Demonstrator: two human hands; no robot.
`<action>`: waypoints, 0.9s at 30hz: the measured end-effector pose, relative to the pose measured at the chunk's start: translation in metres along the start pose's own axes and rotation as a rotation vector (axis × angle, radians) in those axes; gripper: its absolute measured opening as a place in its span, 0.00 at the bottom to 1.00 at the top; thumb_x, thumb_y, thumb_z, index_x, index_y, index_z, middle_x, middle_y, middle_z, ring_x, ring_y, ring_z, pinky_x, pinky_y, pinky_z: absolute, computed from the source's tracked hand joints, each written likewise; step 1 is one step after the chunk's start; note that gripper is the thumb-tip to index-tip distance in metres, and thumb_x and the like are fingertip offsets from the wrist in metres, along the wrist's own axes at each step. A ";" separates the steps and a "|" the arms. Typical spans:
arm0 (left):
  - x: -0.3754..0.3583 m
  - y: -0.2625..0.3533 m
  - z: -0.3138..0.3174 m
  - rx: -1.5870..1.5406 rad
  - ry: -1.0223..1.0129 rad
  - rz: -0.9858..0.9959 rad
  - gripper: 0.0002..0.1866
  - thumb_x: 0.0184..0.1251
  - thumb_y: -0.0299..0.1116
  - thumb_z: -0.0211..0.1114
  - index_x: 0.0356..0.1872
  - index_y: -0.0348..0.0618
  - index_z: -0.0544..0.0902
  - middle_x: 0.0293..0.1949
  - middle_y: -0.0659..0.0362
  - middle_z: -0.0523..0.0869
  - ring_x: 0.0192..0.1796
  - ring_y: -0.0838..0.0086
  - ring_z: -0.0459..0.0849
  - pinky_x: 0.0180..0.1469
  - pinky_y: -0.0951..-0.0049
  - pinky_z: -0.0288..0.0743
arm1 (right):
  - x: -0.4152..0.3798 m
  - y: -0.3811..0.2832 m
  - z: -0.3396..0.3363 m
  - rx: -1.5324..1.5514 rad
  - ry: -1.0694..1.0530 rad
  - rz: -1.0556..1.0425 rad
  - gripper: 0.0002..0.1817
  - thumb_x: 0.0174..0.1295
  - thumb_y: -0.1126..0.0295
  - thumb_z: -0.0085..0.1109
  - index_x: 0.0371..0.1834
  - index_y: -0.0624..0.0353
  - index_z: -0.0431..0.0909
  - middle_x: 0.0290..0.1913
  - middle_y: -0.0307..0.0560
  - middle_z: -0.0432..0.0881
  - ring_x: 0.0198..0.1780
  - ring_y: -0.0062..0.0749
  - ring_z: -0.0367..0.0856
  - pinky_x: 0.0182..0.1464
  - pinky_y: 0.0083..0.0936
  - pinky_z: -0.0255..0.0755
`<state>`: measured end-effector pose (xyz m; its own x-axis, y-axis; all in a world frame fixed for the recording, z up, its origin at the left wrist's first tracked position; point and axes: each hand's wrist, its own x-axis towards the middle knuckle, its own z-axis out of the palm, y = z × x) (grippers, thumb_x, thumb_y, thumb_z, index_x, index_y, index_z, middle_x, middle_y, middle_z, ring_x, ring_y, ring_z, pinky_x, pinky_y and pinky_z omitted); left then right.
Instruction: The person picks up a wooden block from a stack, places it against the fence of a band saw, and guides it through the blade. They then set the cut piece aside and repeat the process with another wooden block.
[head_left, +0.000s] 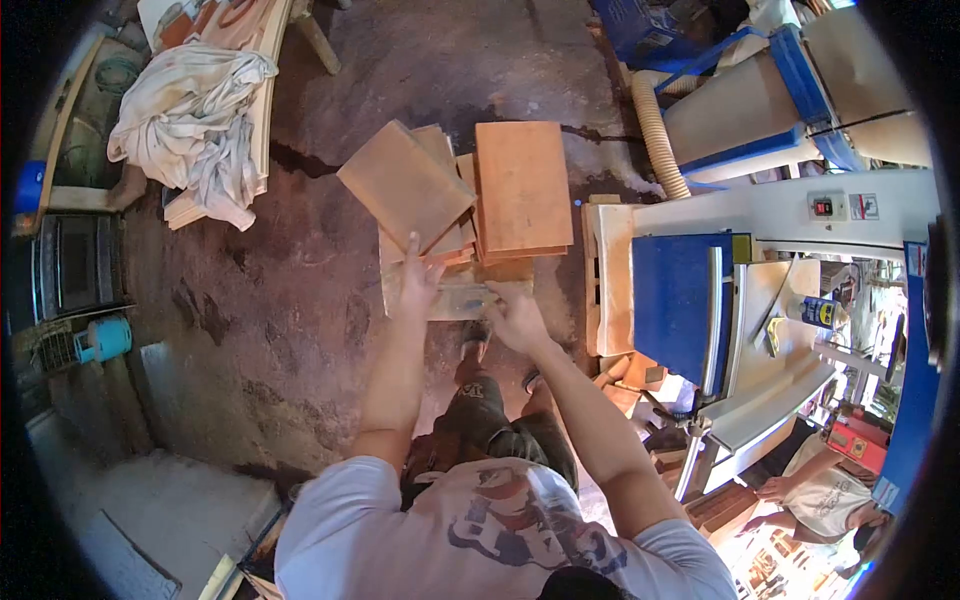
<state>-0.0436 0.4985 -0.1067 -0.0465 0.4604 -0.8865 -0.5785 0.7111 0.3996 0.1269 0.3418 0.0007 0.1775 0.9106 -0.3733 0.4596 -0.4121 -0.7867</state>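
A flat brown wooden board [405,187] lies askew on top of the left pile of boards. My left hand [421,282] is at its near corner, one finger over the top face and the others bent at the edge, seemingly gripping it. Just right of it stands a neat stack of reddish wooden boards [522,185]. My right hand [515,316] is in front of that stack, fingers apart and partly bent, with nothing visible in them. Both piles rest on a low pale wooden base [455,303], and the right fingertips are close to its near part.
Left, a white cloth [200,120] lies on a wooden bench. A blue and white machine [680,300] stands at right, with a spray can [815,311] on its table and a ribbed hose [658,130] behind. Another person [825,480] is at lower right.
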 end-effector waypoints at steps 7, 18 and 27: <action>0.031 -0.019 -0.012 -0.082 -0.109 0.129 0.46 0.74 0.49 0.74 0.81 0.33 0.60 0.76 0.45 0.71 0.77 0.54 0.72 0.74 0.56 0.75 | -0.049 0.012 0.022 0.015 -0.140 0.135 0.27 0.66 0.62 0.67 0.67 0.64 0.81 0.59 0.64 0.87 0.55 0.55 0.90 0.56 0.43 0.84; -0.029 0.021 -0.006 1.087 0.339 0.706 0.35 0.67 0.41 0.78 0.72 0.39 0.78 0.61 0.40 0.85 0.65 0.49 0.84 0.70 0.49 0.74 | 0.080 -0.022 0.011 -0.062 0.078 -0.256 0.37 0.67 0.66 0.65 0.79 0.64 0.67 0.61 0.71 0.82 0.61 0.60 0.85 0.61 0.45 0.81; 0.023 0.054 -0.024 0.963 0.097 0.911 0.27 0.68 0.48 0.76 0.56 0.35 0.85 0.49 0.47 0.91 0.50 0.55 0.91 0.55 0.48 0.80 | 0.180 -0.062 0.053 -0.147 -0.047 0.118 0.50 0.61 0.48 0.69 0.84 0.57 0.61 0.74 0.75 0.68 0.77 0.71 0.65 0.79 0.54 0.63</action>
<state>-0.0952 0.5346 -0.1113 -0.1880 0.9588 -0.2129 0.4921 0.2795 0.8245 0.0838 0.5302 -0.0439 0.1981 0.8524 -0.4838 0.5611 -0.5034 -0.6571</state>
